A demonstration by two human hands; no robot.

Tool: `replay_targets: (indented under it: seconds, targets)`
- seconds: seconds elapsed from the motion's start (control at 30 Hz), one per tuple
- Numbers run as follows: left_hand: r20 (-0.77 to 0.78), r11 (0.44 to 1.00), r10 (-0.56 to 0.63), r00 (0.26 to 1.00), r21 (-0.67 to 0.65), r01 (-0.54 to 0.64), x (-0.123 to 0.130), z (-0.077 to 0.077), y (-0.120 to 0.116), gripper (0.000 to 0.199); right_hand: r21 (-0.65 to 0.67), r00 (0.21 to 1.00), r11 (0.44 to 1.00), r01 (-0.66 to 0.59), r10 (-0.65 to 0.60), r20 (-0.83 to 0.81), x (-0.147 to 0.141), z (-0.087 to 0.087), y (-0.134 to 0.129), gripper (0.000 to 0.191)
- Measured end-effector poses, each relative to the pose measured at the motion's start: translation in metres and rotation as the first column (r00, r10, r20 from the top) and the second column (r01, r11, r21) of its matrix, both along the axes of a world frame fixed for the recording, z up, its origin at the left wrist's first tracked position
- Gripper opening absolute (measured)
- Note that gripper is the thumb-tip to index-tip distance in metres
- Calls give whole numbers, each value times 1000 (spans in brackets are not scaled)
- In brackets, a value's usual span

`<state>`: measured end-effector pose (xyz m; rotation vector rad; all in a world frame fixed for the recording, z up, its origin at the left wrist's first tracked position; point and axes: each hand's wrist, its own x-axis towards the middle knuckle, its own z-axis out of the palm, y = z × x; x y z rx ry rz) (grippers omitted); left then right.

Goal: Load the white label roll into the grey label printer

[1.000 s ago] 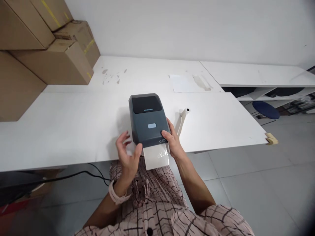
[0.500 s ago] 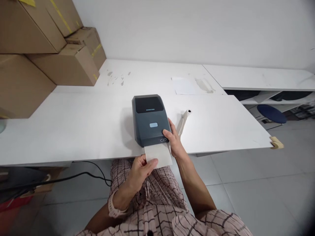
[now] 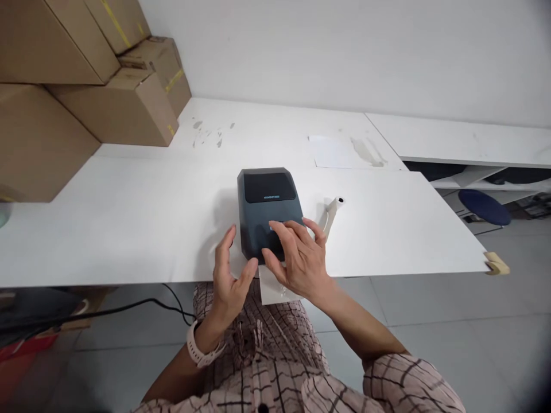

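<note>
A dark blue-grey device with a glossy black top panel [image 3: 270, 187] lies near the front edge of the white table. My right hand [image 3: 303, 258] is over its front half, fingers spread, with fingertips at the light button. Beside the device's front left corner, my left hand [image 3: 229, 281] has thumb and fingers apart and holds nothing. A white paper sheet [image 3: 272, 291] sticks out from the device's front and hangs past the table edge, partly hidden under my right hand.
Cardboard boxes [image 3: 124, 106] are stacked at the back left of the table [image 3: 142, 229]. Right of the device stands a small white object [image 3: 333, 211] with a cable. A paper sheet [image 3: 329, 152] lies farther back. A blue stool [image 3: 484, 207] stands at the right; black cables [image 3: 129, 306] hang at the lower left.
My left hand has let go of the paper and moved left, opening. My right hand has moved from the device's right front corner onto its top. The view has shifted slightly.
</note>
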<state>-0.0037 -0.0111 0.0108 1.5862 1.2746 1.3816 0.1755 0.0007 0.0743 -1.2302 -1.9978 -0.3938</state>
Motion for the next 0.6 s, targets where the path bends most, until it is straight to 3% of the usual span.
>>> replay_targets:
  seconds: [0.1,0.2,0.3,0.37,0.43,0.6]
  targets:
    - [-9,995,-81,997,-54,80,8,-5,2,81,-86,997,996,-38,31,-76,8,-7,-3,40]
    - [42,991,-86,995,-95,90,12,-11,-1,89,-194,946,974,-116,49,-320,17,-30,-15,51]
    - [96,981,-120,988,-141,133,14,-14,-2,83,-248,798,958,-142,-37,-601,17,-58,-29,68]
    - [104,986,-123,987,-103,133,16,-17,-1,75,-292,676,942,-164,-108,-729,13,-70,-34,69]
    - [106,996,-85,991,-18,88,18,-22,0,69,-315,599,929,-193,-142,-788,8,-75,-36,67]
    - [95,995,-43,995,90,35,18,-32,3,64,-295,529,921,-254,-123,-840,8,-73,-35,65]
